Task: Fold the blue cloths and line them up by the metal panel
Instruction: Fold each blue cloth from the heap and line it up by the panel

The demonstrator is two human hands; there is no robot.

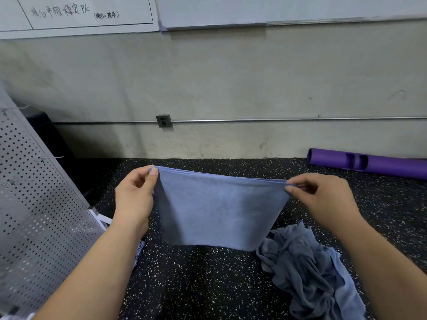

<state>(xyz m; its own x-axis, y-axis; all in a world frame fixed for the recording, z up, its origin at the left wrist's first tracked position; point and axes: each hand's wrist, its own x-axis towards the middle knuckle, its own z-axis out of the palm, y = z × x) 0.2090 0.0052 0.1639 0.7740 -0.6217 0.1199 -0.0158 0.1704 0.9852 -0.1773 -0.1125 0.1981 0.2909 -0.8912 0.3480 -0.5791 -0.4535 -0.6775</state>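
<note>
Two hands hold a blue cloth (219,211) up in the air above a black speckled floor (208,285). The left hand (134,195) pinches the cloth's upper left corner between thumb and fingers, and the right hand (323,197) pinches the upper right corner in the same manner. The cloth's top edge shows doubled layers and runs taut between the two grips, while the rest hangs down flat and smooth, its lower edge clear of the floor. A crumpled heap of blue cloths (307,271) lies on the floor just below and to the right of the held one, beside the right forearm. A perforated metal panel (34,204) leans at an angle along the left side, close to the left forearm. Against the pale wall at the back lies a purple rolled mat (381,165), far right, and a wall socket (164,121) sits on a thin conduit. A whiteboard (277,10) and a handwritten sheet (76,12) hang above.
</note>
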